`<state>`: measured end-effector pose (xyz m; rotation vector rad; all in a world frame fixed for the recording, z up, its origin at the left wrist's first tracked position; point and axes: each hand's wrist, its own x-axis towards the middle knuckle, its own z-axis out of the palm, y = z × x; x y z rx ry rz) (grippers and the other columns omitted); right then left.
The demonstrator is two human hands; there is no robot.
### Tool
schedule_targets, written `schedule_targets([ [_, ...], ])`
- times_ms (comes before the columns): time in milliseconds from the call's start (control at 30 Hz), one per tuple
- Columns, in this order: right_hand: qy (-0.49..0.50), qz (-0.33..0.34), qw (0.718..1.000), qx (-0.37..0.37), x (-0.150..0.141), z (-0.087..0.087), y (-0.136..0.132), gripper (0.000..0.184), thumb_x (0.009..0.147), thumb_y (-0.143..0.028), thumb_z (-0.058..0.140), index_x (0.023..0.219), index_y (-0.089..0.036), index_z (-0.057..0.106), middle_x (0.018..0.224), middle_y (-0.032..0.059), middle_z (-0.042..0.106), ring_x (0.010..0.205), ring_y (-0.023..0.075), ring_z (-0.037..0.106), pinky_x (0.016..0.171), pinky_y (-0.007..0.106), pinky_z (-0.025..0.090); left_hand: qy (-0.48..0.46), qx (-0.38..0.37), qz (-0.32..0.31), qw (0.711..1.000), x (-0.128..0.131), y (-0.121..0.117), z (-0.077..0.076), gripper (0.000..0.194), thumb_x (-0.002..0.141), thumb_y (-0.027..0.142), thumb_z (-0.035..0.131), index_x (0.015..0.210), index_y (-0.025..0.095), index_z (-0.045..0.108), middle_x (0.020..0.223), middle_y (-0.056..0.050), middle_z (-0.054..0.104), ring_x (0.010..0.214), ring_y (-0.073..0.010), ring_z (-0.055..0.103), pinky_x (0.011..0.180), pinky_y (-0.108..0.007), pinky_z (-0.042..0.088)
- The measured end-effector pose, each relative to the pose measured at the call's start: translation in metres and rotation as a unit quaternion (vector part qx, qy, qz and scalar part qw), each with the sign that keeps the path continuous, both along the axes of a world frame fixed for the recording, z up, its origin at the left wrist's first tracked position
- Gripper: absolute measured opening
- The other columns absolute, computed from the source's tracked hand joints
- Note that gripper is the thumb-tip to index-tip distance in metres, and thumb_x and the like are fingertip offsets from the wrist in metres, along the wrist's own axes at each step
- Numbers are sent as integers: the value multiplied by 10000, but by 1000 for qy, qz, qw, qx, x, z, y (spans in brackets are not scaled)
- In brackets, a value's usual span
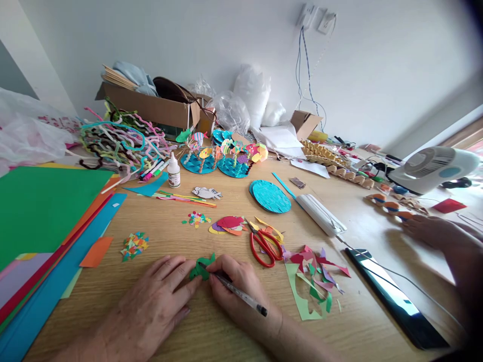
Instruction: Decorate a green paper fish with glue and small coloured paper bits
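Note:
A small green paper fish [199, 270] lies flat on the table between my hands. My left hand [160, 296] rests palm down with its fingers stretched out, the fingertips touching the fish's left edge. In my right hand [239, 289] is a black pen [245, 296], gripped with its tip on the fish. Beyond the fish sits a pile of cut paper fish [228, 223], a red one on top. Red-handled scissors [266, 246] lie beside that pile. Small heaps of paper confetti [135, 245] are to the left.
Coloured paper sheets [49, 206] cover the left side. A glue bottle [173, 172] stands near pipe cleaners [124, 136]. Blue paper ovals [270, 196], paper scraps [313, 281], a phone [392, 296] and a white fan [433, 168] are to the right. Another person's hand [426, 231] reaches in there.

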<state>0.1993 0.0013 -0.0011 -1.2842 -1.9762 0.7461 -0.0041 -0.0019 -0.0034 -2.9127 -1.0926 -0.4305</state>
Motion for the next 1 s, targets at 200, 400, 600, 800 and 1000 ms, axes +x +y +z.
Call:
schedule_targets([
  [200,-2,-4,1000,-12,1,2,0,110,786,-171,500,798,-203,605,670,-1,660,548,121,570,569,205,441,-4,40,-12,999,0,0,2,419,836,127,486,1215,273,593,1241,-11,626,1103,-259,549,940,-422,491],
  [400,-13,-17,1000,-10,1,2,-1,110,777,-165,512,792,-198,616,670,3,657,563,126,573,575,211,434,20,29,-7,999,1,1,1,419,825,138,517,1211,277,602,1257,3,623,1115,-258,543,958,-412,487],
  [600,-20,-29,999,-20,3,4,-1,104,784,-173,518,796,-193,620,640,-3,648,534,122,558,554,211,420,11,31,-17,999,1,2,2,419,823,120,511,1207,262,602,1252,-6,626,1109,-260,546,953,-422,494],
  [800,-16,-39,999,-24,4,6,-1,109,778,-166,507,784,-195,611,615,-10,630,504,114,534,518,205,394,6,34,-19,999,0,2,1,455,837,103,456,1236,280,583,1245,-3,625,1108,-255,543,951,-422,491],
  [1000,-11,-48,999,-23,4,6,-1,98,769,-168,511,770,-197,604,601,-16,615,502,111,524,513,201,386,-8,15,-17,1000,-2,1,0,469,878,120,428,1290,311,544,1271,9,608,1137,-241,526,981,-403,469],
])
